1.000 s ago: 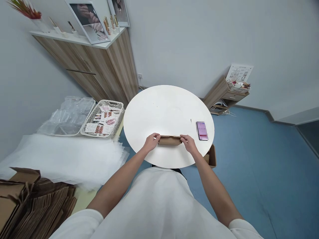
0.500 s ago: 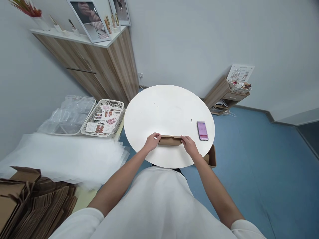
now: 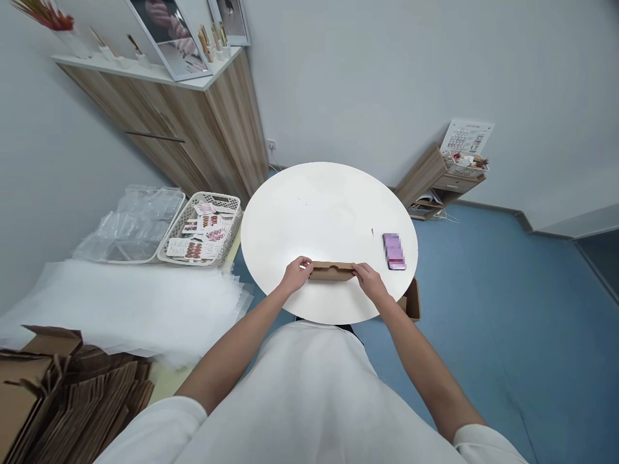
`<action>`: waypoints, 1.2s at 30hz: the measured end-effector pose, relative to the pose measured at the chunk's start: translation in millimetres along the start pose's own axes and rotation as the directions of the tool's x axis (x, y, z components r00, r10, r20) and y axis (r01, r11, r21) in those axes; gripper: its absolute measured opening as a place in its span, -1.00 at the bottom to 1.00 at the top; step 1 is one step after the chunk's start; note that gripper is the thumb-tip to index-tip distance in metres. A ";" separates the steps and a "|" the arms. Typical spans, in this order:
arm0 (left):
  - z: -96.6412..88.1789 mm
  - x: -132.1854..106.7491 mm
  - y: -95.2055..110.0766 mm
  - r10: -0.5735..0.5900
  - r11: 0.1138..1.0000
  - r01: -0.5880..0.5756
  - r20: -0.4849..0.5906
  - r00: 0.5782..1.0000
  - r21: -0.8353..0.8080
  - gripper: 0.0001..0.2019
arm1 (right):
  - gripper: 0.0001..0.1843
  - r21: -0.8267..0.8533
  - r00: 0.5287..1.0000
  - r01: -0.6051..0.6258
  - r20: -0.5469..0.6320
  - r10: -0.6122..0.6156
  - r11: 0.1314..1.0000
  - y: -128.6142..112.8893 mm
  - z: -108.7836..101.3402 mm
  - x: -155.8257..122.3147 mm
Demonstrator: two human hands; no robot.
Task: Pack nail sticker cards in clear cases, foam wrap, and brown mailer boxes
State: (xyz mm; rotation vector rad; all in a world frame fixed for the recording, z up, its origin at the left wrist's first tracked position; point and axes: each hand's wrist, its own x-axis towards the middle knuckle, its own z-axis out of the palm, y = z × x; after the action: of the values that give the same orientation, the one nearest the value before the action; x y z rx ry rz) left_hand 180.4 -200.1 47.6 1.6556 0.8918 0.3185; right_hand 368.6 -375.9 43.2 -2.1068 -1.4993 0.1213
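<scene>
A small brown cardboard box (image 3: 331, 274) sits near the front edge of the round white table (image 3: 333, 200). Its lid flap, with a notch in the middle, runs along the top side. My left hand (image 3: 296, 273) grips the box's left end, thumb and fingers pinched at the corner. At the right end my right hand (image 3: 367, 280) holds the other corner the same way. The inside of the box is mostly hidden. To the right of my right hand lies a phone (image 3: 394, 251) with a blurred purple screen.
On the left are a white basket (image 3: 236, 222) of printed cards, clear plastic bags (image 3: 140, 219), white sheets (image 3: 126, 296) and stacked flat cardboard (image 3: 91, 406). A cardboard carton (image 3: 413, 301) stands below the table's right edge. Behind are a wooden cabinet (image 3: 222, 122) and a small shelf (image 3: 425, 174).
The lid flap has come down further over the box, and its notch now shows at the middle. Both hands keep nearly the same place. The view has shifted slightly.
</scene>
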 end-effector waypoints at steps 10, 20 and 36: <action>0.3 -0.7 1.5 -0.008 1.000 0.008 -0.014 1.000 0.002 -0.73 | -0.71 0.183 0.948 -0.302 -0.049 0.315 0.936 -14.5 4.8 3.5; -1.4 1.2 -0.2 0.031 0.999 -0.031 -0.004 1.000 -0.011 -0.70 | -0.71 0.036 0.956 -0.285 0.081 0.282 0.958 -17.9 -6.2 9.5; -4.2 4.0 -13.2 -0.074 0.997 0.073 0.032 0.997 0.017 -0.65 | -0.67 0.452 0.846 -0.513 0.119 0.520 0.730 -16.2 3.9 1.0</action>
State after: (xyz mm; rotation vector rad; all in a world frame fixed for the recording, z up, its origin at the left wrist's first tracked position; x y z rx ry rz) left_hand 175.4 -193.8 35.6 1.6337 0.9308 0.2342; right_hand 353.8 -369.8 47.9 -2.0362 -0.7176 0.6121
